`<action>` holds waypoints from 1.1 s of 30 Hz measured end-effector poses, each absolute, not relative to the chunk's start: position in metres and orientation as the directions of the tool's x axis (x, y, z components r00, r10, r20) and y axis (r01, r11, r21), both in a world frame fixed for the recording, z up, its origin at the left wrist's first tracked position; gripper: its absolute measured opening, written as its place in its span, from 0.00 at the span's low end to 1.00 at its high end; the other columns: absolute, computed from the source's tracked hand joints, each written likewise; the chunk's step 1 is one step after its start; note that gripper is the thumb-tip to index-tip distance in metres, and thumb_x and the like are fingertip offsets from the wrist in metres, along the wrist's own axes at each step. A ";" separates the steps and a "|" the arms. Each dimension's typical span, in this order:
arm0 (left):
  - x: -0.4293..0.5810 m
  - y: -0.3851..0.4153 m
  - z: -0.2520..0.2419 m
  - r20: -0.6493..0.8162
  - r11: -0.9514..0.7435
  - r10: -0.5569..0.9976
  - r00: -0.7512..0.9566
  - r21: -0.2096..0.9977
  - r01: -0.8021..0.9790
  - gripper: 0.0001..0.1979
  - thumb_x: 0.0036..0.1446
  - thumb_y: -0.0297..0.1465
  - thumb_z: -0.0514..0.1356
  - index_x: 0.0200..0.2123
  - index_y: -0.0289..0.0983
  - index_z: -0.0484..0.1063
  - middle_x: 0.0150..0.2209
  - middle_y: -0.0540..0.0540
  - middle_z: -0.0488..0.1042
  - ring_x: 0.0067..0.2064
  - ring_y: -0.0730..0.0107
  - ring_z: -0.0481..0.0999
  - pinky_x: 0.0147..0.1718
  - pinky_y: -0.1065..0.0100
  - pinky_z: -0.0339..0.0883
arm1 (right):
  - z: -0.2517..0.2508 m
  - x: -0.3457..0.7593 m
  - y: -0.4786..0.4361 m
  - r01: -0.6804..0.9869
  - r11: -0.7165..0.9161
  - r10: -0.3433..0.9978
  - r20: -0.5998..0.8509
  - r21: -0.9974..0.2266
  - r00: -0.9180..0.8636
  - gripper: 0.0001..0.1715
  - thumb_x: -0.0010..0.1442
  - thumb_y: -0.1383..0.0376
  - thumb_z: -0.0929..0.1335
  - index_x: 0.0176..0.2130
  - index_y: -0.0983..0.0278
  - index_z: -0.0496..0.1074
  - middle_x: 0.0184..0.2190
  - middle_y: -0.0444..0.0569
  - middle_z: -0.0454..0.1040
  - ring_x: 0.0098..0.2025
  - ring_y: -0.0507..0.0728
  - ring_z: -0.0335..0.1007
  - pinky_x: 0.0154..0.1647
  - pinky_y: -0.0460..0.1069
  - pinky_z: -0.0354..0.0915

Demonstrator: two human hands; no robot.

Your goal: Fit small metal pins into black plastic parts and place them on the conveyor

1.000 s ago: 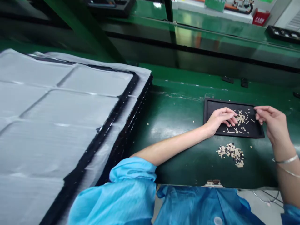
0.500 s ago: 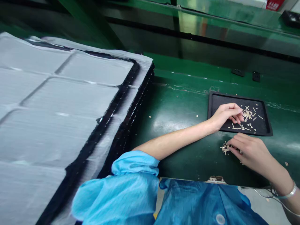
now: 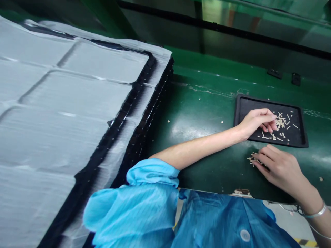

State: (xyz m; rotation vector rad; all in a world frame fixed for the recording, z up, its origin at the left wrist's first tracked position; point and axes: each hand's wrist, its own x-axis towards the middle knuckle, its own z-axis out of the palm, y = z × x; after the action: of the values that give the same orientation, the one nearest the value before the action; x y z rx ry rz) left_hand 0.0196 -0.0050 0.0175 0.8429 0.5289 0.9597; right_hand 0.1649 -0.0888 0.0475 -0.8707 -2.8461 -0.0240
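My left hand (image 3: 261,120) reaches over a shallow black tray (image 3: 243,106), its fingers curled and pinched together beside a heap of small pale strips (image 3: 281,122). What lies between those fingertips is too small to make out. Nearer to me, on the green tabletop, my right hand (image 3: 280,165) bends its fingers over a second little pile of pale pieces (image 3: 252,159). Thumb and forefinger meet at the pile, and the hand partly hides it. Whether a piece is pinched there I cannot make out.
Stacked black trays with white sheeting (image 3: 100,93) fill the left side. Two small black parts (image 3: 296,79) lie behind the tray on the green table (image 3: 204,110). Tiny pale bits are scattered about. A silvery band with a cord (image 3: 317,212) circles my right wrist.
The camera view has shifted slightly, so the table scene sits a little further right and higher. Both hands stay at their piles, with only slight finger movement.
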 end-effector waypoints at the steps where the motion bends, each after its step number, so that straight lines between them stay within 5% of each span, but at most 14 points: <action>1: 0.020 -0.005 0.018 -0.035 0.308 0.871 0.490 0.816 -0.490 0.10 0.60 0.29 0.54 0.26 0.33 0.65 0.24 0.50 0.72 0.26 0.79 0.71 0.28 0.74 0.61 | 0.047 0.164 -0.089 0.555 0.831 0.552 0.177 -0.036 -0.815 0.10 0.62 0.70 0.65 0.30 0.67 0.74 0.25 0.49 0.71 0.29 0.54 0.65 0.26 0.49 0.56; 5: 0.019 -0.005 0.019 -0.041 0.312 0.870 0.491 0.817 -0.484 0.10 0.60 0.29 0.54 0.26 0.33 0.65 0.24 0.50 0.72 0.25 0.80 0.70 0.28 0.74 0.61 | 0.041 0.166 -0.090 0.564 0.819 0.572 0.218 -0.105 -0.791 0.08 0.60 0.72 0.66 0.30 0.66 0.73 0.26 0.48 0.73 0.29 0.53 0.67 0.27 0.49 0.58; 9: 0.018 -0.005 0.020 -0.036 0.303 0.872 0.489 0.823 -0.480 0.10 0.60 0.29 0.54 0.26 0.33 0.64 0.24 0.49 0.72 0.25 0.79 0.70 0.27 0.73 0.60 | 0.035 0.169 -0.090 0.589 0.731 0.673 0.220 -0.345 -0.706 0.05 0.59 0.72 0.67 0.32 0.64 0.72 0.28 0.47 0.74 0.31 0.52 0.69 0.32 0.47 0.63; 15: 0.021 -0.004 0.016 -0.028 0.281 0.878 0.478 0.838 -0.467 0.06 0.59 0.27 0.54 0.29 0.33 0.64 0.26 0.50 0.72 0.27 0.79 0.70 0.29 0.73 0.61 | 0.036 0.177 -0.084 0.702 0.349 0.932 0.155 -0.620 -0.327 0.04 0.60 0.65 0.67 0.32 0.61 0.71 0.25 0.44 0.73 0.23 0.49 0.63 0.24 0.46 0.60; 20: 0.023 -0.007 0.014 -0.005 0.203 0.895 0.447 0.896 -0.395 0.02 0.58 0.26 0.54 0.33 0.33 0.65 0.28 0.51 0.69 0.29 0.78 0.66 0.28 0.73 0.58 | 0.038 0.183 -0.055 0.449 0.020 0.995 -0.026 -0.893 -0.096 0.10 0.57 0.58 0.69 0.31 0.62 0.69 0.22 0.44 0.72 0.21 0.49 0.62 0.20 0.44 0.58; 26: 0.019 -0.015 0.016 0.087 0.071 0.839 0.537 0.961 -0.266 0.13 0.59 0.36 0.56 0.27 0.33 0.64 0.24 0.52 0.65 0.28 0.78 0.63 0.31 0.72 0.57 | 0.043 0.176 -0.024 0.373 0.009 0.996 -0.025 -0.928 -0.085 0.16 0.52 0.53 0.72 0.28 0.62 0.70 0.18 0.42 0.67 0.19 0.48 0.59 0.18 0.43 0.55; 33: 0.013 -0.018 0.016 0.017 0.079 0.861 0.509 0.983 -0.165 0.12 0.59 0.35 0.56 0.26 0.33 0.65 0.23 0.53 0.65 0.26 0.79 0.63 0.28 0.74 0.56 | 0.036 0.170 -0.035 0.392 0.149 0.986 0.107 -0.908 -0.127 0.11 0.61 0.58 0.66 0.35 0.63 0.74 0.23 0.44 0.71 0.24 0.49 0.64 0.24 0.45 0.64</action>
State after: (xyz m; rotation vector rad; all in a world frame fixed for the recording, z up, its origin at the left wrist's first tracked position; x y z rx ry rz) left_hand 0.0128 -0.0176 0.0160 1.2613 0.7028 0.8709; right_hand 0.1705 -0.0350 0.0365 -1.3488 -1.6464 0.9597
